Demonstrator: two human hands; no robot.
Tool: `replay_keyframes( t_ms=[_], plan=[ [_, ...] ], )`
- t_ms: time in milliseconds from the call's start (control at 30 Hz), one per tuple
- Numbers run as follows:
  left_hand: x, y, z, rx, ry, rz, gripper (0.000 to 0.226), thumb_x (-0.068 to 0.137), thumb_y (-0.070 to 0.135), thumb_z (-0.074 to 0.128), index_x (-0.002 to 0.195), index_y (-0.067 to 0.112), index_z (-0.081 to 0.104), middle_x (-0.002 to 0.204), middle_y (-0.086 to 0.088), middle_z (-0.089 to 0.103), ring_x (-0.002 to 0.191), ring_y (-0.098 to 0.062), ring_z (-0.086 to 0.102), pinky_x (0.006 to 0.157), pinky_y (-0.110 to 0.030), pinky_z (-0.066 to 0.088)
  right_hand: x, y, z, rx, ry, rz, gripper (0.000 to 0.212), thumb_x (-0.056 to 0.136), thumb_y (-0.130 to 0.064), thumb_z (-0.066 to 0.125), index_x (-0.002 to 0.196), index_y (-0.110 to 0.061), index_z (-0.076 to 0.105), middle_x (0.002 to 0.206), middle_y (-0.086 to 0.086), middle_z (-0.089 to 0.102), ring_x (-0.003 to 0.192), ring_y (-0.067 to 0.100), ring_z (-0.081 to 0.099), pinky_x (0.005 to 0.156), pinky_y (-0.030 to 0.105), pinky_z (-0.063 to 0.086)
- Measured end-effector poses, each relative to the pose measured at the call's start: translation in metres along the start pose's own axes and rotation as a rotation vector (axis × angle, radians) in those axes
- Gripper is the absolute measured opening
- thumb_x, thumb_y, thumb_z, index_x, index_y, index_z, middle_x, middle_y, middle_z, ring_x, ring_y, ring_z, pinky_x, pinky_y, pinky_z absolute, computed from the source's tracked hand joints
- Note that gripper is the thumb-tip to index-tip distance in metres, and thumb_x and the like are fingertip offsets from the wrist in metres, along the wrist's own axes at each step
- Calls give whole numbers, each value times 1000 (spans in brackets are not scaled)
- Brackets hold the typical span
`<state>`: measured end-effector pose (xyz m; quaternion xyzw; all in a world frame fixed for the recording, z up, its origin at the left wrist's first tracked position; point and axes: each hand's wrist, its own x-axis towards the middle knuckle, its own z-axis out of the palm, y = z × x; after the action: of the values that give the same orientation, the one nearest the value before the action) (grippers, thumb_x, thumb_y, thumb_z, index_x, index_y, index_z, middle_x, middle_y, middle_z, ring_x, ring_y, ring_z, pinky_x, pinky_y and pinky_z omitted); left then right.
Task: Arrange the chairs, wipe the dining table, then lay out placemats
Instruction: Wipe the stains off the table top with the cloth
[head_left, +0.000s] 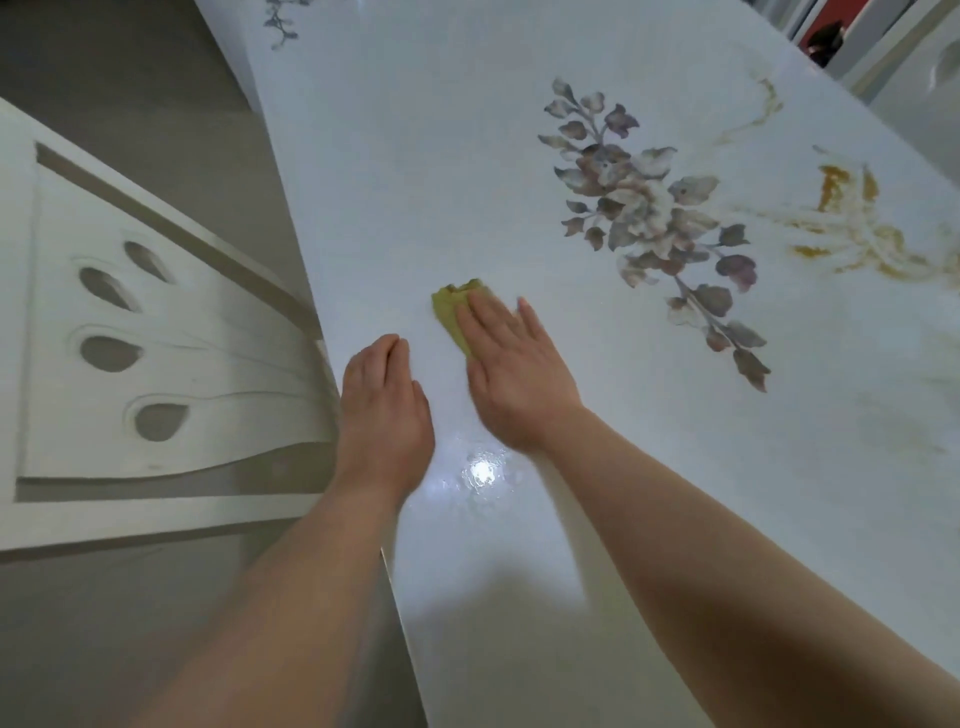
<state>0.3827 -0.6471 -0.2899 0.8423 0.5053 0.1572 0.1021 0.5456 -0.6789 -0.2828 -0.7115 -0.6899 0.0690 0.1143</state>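
Your right hand (514, 374) lies flat and open, pressing the yellow-green cloth (453, 312) onto the worktop (415, 182) near its left edge. Your left hand (387, 400) rests open just beside it, holding nothing. The cloth's long axis seems to run away from you.

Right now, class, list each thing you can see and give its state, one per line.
Cloth: bunched, pressed flat under right hand.
Right hand: open, palm down on cloth.
Left hand: fingers curled, resting at table edge.
Table: glossy, no placemats.
Chair: beside table.
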Motion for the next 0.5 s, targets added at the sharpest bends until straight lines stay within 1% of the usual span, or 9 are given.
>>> replay_keyframes(
  t_ms=[100, 167, 333, 500],
  plan=[
    [0, -2, 1, -26, 8, 11, 46, 90, 14, 30, 127, -6, 47, 129, -18, 46, 114, -36, 44, 105, -42, 34, 28, 24, -2, -32, 23, 169, 58, 99, -26, 25, 153, -13, 8, 160, 4, 10, 147, 15, 2, 119, 38, -5],
    [1, -3, 2, -28, 3, 16, 45, 89, 12, 30, 126, -7, 47, 127, -19, 46, 112, -36, 45, 104, -43, 35, 49, 32, -3, -56, 17, 219, 58, 99, -26, 23, 153, -12, 7, 160, 5, 8, 147, 17, 2, 119, 38, -6],
    [2, -4, 4, -39, 6, 7, 46, 90, 14, 32, 129, -6, 46, 130, -17, 45, 117, -34, 42, 107, -42, 32, 93, 26, -1, -79, -26, 169, 58, 99, -26, 22, 153, -11, 6, 160, 8, 6, 148, 21, 0, 119, 39, -6],
    [1, -2, 3, -49, 13, 4, 47, 89, 14, 33, 129, -6, 46, 130, -16, 45, 119, -31, 40, 105, -48, 35, 120, 11, 2, -97, -86, 53, 59, 99, -25, 21, 153, -14, 1, 161, 6, 1, 148, 20, -4, 119, 38, -8]
  ],
)
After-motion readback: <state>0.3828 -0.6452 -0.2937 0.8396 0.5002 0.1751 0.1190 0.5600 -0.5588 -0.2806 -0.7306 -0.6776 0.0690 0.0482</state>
